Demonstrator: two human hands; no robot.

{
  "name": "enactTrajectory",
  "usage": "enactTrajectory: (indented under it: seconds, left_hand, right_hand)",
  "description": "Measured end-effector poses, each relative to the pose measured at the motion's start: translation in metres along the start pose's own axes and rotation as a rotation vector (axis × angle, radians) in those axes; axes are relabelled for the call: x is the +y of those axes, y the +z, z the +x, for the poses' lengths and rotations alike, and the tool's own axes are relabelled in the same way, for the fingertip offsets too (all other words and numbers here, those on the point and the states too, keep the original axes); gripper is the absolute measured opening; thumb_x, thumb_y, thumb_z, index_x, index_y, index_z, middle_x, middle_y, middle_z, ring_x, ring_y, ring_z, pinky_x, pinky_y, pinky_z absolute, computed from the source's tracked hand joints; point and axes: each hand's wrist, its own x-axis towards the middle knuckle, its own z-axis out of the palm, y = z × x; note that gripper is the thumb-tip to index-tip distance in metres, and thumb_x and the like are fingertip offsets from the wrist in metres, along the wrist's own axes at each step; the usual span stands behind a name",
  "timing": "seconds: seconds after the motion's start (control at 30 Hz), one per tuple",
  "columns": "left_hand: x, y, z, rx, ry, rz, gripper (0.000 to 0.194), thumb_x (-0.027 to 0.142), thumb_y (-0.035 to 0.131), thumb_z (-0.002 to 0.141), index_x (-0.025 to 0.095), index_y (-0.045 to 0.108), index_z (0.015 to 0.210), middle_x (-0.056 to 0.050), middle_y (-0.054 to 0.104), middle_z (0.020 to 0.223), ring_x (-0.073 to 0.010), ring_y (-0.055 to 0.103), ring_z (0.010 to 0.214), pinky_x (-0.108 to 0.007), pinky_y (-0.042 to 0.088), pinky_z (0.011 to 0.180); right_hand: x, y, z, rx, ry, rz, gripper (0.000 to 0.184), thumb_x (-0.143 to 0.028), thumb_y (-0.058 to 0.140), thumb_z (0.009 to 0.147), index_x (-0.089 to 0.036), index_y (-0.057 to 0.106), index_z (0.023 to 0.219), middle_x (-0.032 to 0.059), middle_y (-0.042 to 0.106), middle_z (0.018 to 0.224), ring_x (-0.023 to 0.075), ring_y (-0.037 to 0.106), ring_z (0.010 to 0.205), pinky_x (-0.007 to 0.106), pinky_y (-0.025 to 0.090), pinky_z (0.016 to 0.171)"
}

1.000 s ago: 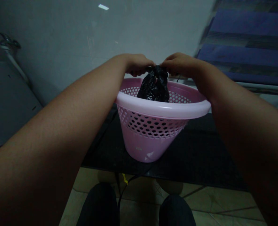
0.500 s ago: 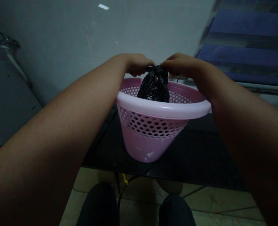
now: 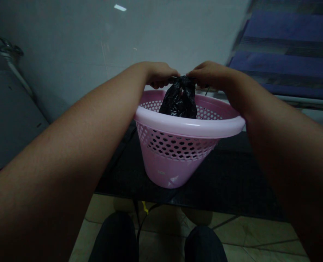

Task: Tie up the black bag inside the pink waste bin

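A pink perforated plastic basket stands on a dark low table in front of me. A black plastic bag rises out of the basket, its top bunched together. My left hand is closed on the left side of the bag's top. My right hand is closed on the right side of it. Both fists meet just above the basket's far rim, pinching the gathered plastic between them.
A grey wall is behind the basket, with a pipe at the left. A blue striped mattress or cushion lies at the upper right. My knees and a cable show on the tiled floor below the table's front edge.
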Motion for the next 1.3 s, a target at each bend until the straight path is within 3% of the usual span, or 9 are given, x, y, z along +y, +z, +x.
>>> enactTrajectory:
  seconds: [0.17,0.33,0.57,1.3]
  left_hand:
    - [0.0002,0.0013,-0.0013,0.019,-0.019,0.010,0.033,0.029,0.047,0.090,0.018,0.039,0.060,0.004,0.031,0.053,-0.0068,0.028,0.044,-0.025,0.017,0.047]
    - [-0.0008,0.0005,0.0003,0.007,-0.028,0.005,0.034,0.030,0.046,0.091,0.018,0.038,0.060,0.004,0.030,0.053,-0.0069,0.027,0.043,-0.025,0.016,0.047]
    - [-0.0003,0.0009,-0.0012,0.021,-0.052,0.018,0.035,0.030,0.044,0.092,0.017,0.039,0.060,0.004,0.030,0.054,-0.0069,0.028,0.044,-0.025,0.017,0.048]
    - [-0.0016,0.0009,-0.0006,-0.010,-0.085,0.008,0.031,0.025,0.041,0.091,0.018,0.037,0.061,0.004,0.029,0.053,-0.0066,0.026,0.042,-0.024,0.017,0.046]
  right_hand:
    - [0.0023,-0.0007,0.0022,-0.010,0.037,-0.066,0.027,-0.046,0.047,0.082,-0.033,0.067,0.095,0.0026,0.061,0.062,0.0175,0.055,0.074,0.027,0.031,0.053]
    - [0.0053,-0.0008,0.0048,-0.014,0.023,-0.060,0.030,-0.047,0.047,0.081,-0.034,0.067,0.098,0.0023,0.064,0.066,0.0182,0.058,0.076,0.028,0.032,0.054]
    - [0.0025,-0.0008,0.0024,-0.014,-0.033,0.026,0.019,-0.027,0.050,0.084,-0.015,0.056,0.071,0.0012,0.047,0.058,0.0088,0.039,0.049,0.025,0.027,0.051]
    - [0.0013,-0.0002,0.0019,0.013,-0.015,0.034,0.021,-0.027,0.052,0.085,-0.011,0.054,0.072,0.0020,0.048,0.062,0.0067,0.041,0.053,0.023,0.030,0.055]
